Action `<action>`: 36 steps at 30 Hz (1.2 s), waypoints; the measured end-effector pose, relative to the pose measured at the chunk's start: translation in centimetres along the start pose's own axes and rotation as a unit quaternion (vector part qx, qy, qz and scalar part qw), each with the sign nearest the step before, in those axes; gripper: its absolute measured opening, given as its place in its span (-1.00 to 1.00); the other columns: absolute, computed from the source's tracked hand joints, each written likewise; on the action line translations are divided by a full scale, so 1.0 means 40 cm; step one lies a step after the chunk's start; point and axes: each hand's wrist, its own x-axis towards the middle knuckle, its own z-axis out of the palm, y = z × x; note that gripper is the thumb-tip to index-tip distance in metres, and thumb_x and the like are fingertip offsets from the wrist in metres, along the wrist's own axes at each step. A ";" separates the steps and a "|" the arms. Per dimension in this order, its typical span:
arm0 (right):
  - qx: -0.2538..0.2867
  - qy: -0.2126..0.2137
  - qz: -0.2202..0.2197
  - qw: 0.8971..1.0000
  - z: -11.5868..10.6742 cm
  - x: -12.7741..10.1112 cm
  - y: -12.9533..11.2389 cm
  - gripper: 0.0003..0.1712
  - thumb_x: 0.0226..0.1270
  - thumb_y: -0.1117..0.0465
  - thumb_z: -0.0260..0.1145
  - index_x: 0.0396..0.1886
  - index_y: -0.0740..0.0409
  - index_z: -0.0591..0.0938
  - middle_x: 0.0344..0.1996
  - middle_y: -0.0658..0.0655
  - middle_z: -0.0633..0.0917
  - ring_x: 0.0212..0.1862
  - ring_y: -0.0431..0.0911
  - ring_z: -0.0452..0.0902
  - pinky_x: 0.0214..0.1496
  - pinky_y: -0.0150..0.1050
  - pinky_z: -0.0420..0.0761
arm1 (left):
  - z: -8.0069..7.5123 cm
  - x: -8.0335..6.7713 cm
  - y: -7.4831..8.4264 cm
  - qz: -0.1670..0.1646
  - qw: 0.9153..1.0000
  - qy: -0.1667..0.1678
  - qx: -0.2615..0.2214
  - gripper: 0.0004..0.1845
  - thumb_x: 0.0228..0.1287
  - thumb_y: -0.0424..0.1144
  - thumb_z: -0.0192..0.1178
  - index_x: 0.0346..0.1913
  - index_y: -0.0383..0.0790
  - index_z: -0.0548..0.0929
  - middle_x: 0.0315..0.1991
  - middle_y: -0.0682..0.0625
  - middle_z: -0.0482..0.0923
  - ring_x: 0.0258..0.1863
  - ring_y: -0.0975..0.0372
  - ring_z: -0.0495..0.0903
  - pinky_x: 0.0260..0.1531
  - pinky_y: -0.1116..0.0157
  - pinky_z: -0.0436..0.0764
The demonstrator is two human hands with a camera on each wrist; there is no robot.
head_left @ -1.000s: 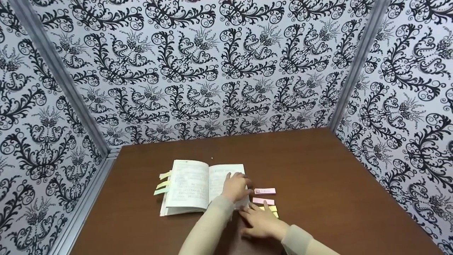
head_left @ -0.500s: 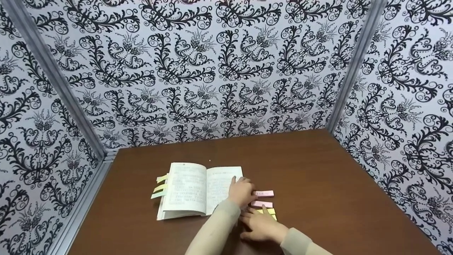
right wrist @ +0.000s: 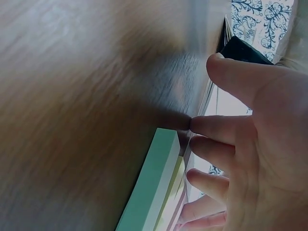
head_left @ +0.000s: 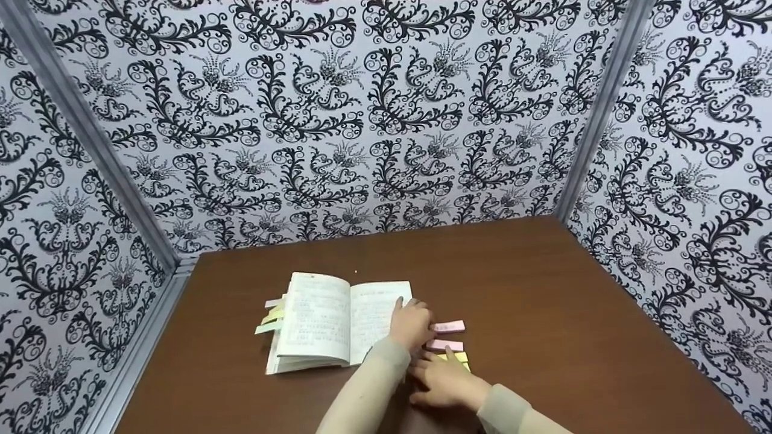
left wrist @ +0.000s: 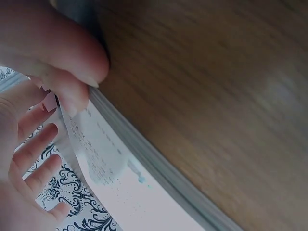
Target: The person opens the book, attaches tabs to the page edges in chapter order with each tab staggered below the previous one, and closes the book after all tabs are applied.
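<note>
An open book (head_left: pixel 316 319) lies on the table in the head view. My left hand (head_left: pixel 413 325) rests at its right edge, fingers spread, the fingertips over the left end of an upper pink sticky strip (head_left: pixel 449 326). Below it is another pink strip (head_left: pixel 445 345). My right hand (head_left: pixel 446 380) lies palm down by the book's lower right corner, fingers apart, partly covering yellow strips (head_left: pixel 461 357). In the right wrist view a green sticky pad (right wrist: pixel 149 183) stands beside yellow and pink ones, near those fingers. Fingertips touch the page (left wrist: pixel 110 168) in the left wrist view.
Yellow and pale green page tabs (head_left: pixel 274 316) stick out of the book's left side. Brown wooden table (head_left: pixel 543 313) surrounds the book. Patterned wall panels (head_left: pixel 338 138) with grey metal posts enclose the table at the back and sides.
My left hand has shifted slightly right, off the page and onto the upper pink strip's left end. The right hand has stayed nearly in place; the head view has moved a little.
</note>
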 end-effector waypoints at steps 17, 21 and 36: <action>0.210 0.303 0.035 0.929 -0.074 0.046 0.141 -0.94 0.17 0.26 0.37 -0.37 0.14 0.74 -0.39 0.00 0.72 -0.27 -0.06 0.63 -0.16 -0.11 0.59 | -0.061 -0.018 -0.080 0.008 0.997 0.079 0.015 -0.90 -0.05 -0.06 0.37 -0.51 0.04 0.71 -0.28 0.17 0.65 -0.09 0.20 0.54 0.15 -0.09 0.36; 0.297 0.349 0.133 0.879 -0.096 0.076 0.204 -0.89 0.14 0.32 0.40 -0.34 0.27 0.75 -0.37 0.12 0.75 -0.24 0.04 0.65 -0.11 -0.06 0.59 | -0.065 -0.029 -0.105 0.011 0.994 0.107 0.021 -0.90 -0.06 -0.06 0.38 -0.52 0.03 0.71 -0.32 0.18 0.64 -0.14 0.20 0.55 0.13 -0.08 0.37; 0.381 0.287 0.207 0.854 -0.096 0.171 0.229 -0.71 0.15 0.24 0.42 -0.18 0.36 0.74 -0.20 0.23 0.74 -0.06 0.08 0.61 -0.04 -0.08 0.56 | -0.114 -0.057 -0.140 0.008 0.991 0.128 0.046 -0.88 0.06 -0.04 0.36 -0.40 0.04 0.76 -0.28 0.19 0.67 -0.09 0.23 0.55 0.19 -0.02 0.35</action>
